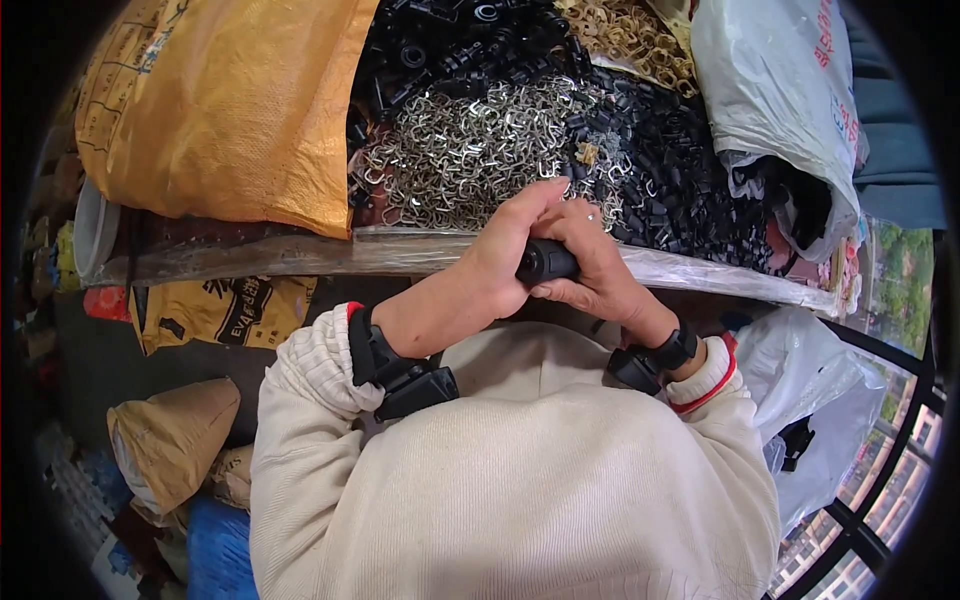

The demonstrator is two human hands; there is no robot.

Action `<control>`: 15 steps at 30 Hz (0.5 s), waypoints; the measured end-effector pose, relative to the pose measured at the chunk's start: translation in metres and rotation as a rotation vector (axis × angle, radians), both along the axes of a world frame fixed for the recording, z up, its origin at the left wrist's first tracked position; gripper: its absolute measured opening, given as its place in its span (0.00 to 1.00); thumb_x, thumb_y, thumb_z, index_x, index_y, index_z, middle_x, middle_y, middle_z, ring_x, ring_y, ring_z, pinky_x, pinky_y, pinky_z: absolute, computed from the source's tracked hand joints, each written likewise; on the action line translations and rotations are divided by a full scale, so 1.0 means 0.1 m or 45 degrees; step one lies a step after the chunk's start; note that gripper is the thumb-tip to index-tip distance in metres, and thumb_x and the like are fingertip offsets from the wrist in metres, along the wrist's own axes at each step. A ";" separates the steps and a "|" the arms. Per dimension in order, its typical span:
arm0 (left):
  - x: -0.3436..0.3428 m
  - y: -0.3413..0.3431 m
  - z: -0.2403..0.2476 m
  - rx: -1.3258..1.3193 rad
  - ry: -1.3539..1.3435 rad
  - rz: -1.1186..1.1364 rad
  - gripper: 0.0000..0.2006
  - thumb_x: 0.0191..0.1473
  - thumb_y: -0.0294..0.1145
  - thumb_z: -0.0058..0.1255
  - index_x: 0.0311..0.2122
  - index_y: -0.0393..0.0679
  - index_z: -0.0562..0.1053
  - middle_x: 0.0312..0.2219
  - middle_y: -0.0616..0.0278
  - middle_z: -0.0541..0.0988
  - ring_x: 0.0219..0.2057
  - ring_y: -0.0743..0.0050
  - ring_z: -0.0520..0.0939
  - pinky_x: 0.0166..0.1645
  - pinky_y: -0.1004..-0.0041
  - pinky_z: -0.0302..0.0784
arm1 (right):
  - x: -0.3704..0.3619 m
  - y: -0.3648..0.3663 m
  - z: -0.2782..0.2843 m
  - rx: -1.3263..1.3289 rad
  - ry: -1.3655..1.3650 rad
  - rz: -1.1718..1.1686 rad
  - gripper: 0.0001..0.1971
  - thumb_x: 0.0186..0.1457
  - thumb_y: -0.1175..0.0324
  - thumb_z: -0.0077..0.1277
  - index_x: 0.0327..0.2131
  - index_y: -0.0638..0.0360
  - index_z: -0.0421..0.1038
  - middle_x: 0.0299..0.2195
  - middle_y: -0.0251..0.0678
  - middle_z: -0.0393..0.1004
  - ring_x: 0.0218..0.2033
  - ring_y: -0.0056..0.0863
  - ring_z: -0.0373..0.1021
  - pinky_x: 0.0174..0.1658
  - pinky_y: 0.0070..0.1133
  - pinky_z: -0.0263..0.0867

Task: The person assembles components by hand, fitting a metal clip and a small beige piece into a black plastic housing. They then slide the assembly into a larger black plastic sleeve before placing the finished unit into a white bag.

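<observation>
Black plastic — a short cylindrical part (546,261) — sits clamped between both hands, left hand (500,262) curled around it, right hand (597,268) gripping from the other side, wrists bent inward.

Your sleeves (330,365) are cream with red cuff trim, your wrist straps (395,375) black. The part (545,262) you hold is black. Ahead you have silver clips (470,150), black pieces (680,170), brass-coloured rings (625,35), an orange-yellow sack (230,110) and a white bag (780,90) with red print.
</observation>
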State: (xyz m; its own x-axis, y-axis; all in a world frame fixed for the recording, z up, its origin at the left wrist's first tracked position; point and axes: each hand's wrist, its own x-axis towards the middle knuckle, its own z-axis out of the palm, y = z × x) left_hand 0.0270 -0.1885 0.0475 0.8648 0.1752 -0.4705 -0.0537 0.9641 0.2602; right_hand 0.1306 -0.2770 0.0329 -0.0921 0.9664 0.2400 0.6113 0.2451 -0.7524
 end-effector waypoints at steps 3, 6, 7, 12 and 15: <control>-0.03 0.00 -0.07 -0.022 0.024 0.000 0.16 0.47 0.42 0.40 0.28 0.37 0.67 0.25 0.59 0.71 0.28 0.72 0.72 0.35 0.74 0.69 | -0.01 -0.01 -0.06 -0.083 0.036 -0.006 0.23 0.39 0.52 0.50 0.35 0.58 0.61 0.36 0.36 0.61 0.40 0.33 0.57 0.44 0.27 0.45; -0.03 0.01 -0.11 -0.060 0.080 -0.009 0.16 0.46 0.42 0.40 0.28 0.37 0.68 0.25 0.60 0.71 0.28 0.71 0.72 0.35 0.73 0.69 | -0.02 0.00 -0.11 -0.101 0.057 0.004 0.23 0.39 0.53 0.50 0.35 0.58 0.61 0.36 0.36 0.62 0.40 0.34 0.57 0.44 0.27 0.46; -0.03 0.00 -0.16 -0.078 0.062 -0.020 0.16 0.46 0.43 0.41 0.29 0.37 0.67 0.25 0.60 0.71 0.28 0.71 0.72 0.35 0.73 0.69 | -0.02 0.00 -0.11 -0.108 0.068 0.001 0.23 0.39 0.53 0.51 0.35 0.58 0.61 0.35 0.36 0.62 0.40 0.34 0.58 0.44 0.27 0.46; -0.02 0.05 -0.08 -0.055 0.194 -0.183 0.20 0.47 0.45 0.40 0.38 0.37 0.64 0.32 0.56 0.70 0.33 0.65 0.72 0.38 0.71 0.69 | 0.11 -0.15 0.01 -0.086 0.035 -0.072 0.21 0.38 0.57 0.52 0.34 0.59 0.62 0.33 0.38 0.64 0.35 0.35 0.60 0.41 0.25 0.50; -0.07 0.10 -0.13 0.009 0.216 -0.289 0.22 0.47 0.46 0.38 0.42 0.38 0.62 0.36 0.54 0.70 0.35 0.62 0.73 0.39 0.70 0.69 | 0.31 -0.56 0.27 0.161 0.041 -0.643 0.14 0.38 0.64 0.52 0.30 0.59 0.64 0.27 0.33 0.66 0.29 0.27 0.62 0.34 0.21 0.57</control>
State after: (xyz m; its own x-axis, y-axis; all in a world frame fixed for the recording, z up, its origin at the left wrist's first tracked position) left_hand 0.0197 -0.1790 0.0345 0.7913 -0.0105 -0.6113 0.2084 0.9446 0.2535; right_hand 0.1616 -0.3334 0.0602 0.3872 0.8520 0.3524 0.6538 0.0158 -0.7565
